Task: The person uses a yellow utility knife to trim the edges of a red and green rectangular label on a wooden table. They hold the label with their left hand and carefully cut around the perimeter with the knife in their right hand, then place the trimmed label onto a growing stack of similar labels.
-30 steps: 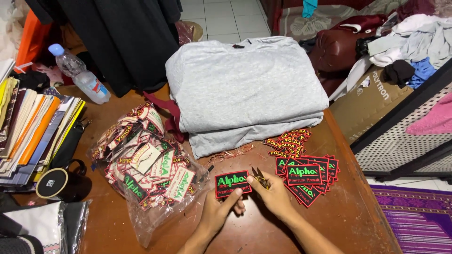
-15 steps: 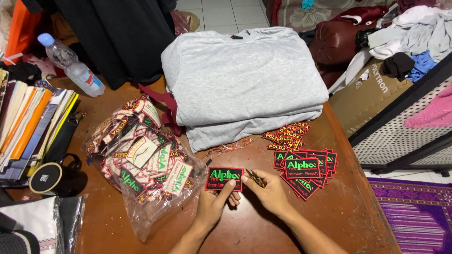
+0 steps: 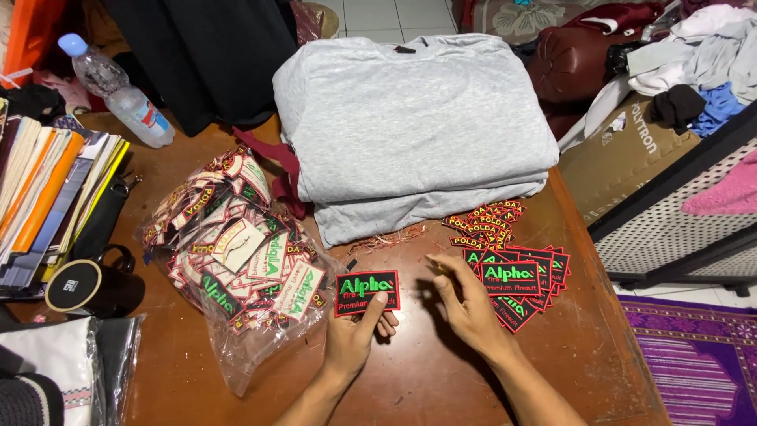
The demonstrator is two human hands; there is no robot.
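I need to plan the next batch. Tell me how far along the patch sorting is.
Done: a stack of black patches with green lettering and a smaller red pile lie sorted by the folded grey shirts. In hand: the left hand holds one black patch; the right hand pinches something small. Left: the plastic bag looks well filled.

A patch [image 3: 367, 293] is held flat on the table [image 3: 441, 379] by the left hand [image 3: 355, 335], with the right hand [image 3: 465, 304] set just to its right. A stack of patches [image 3: 520, 280] is spread right of that hand, and a smaller heap of badges [image 3: 485, 221] is placed behind the stack. A bag of patches [image 3: 236, 252] is laid to the left. Folded shirts [image 3: 410, 126] are piled behind. A bottle [image 3: 118, 91] is laid at the far left, with books [image 3: 47, 189] and a mug [image 3: 91, 284] nearer along the left edge.
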